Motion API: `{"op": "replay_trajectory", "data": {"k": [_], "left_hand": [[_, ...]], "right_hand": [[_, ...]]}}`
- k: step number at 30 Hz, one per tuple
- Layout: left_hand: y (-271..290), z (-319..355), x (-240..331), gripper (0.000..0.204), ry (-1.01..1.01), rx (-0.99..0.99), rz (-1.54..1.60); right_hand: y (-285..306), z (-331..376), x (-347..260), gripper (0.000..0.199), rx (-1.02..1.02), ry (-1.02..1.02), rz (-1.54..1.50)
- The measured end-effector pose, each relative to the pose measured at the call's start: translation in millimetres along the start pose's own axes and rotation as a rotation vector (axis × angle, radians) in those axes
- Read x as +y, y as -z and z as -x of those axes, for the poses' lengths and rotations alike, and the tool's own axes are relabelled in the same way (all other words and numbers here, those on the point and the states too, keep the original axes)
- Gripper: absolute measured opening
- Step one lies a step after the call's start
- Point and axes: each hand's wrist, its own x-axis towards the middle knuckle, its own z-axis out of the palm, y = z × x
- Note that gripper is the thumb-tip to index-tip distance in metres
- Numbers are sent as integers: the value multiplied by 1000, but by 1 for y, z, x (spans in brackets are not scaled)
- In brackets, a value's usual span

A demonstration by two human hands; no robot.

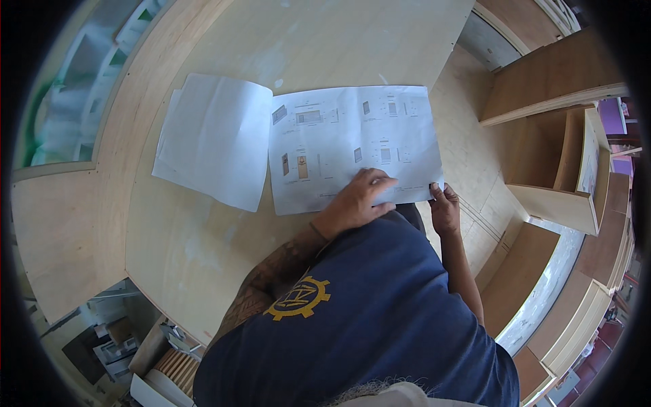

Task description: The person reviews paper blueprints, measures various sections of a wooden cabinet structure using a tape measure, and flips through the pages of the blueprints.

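Note:
A booklet of drawing sheets lies opened on a pale wooden tabletop (224, 264). Its right-hand sheet (339, 139) carries small drawings of panels, some grey and some brown. Blank white backs of turned pages (210, 136) lie to the left, their edges slightly curled. My left hand (358, 202) rests over the sheet's lower edge, thumb and forefinger apart, other fingers partly bent, holding nothing. With thumb and fingers, my right hand (445, 209) pinches the sheet's lower right corner, which reaches past the table's edge.
Wooden cabinet carcasses (553, 152) stand on the floor to the right, with a long box-like piece (536, 278) nearer me. A raised wooden strip (146, 88) borders the tabletop on the left. Slatted wood pieces (175, 372) sit below at the lower left.

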Motion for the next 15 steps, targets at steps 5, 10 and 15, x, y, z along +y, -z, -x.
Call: {"op": "replay_trajectory", "data": {"k": [5, 10, 15], "left_hand": [[-14, -19, 7, 72, -49, -144, -38], [-23, -31, 15, 77, -55, -97, -168], [-31, -32, 12, 69, -22, -63, -100]], "right_hand": [[-14, 3, -10, 11, -6, -21, -18], [-28, 6, -18, 11, -88, -24, -61], [-34, 6, -22, 14, -100, 0, -39]]}}
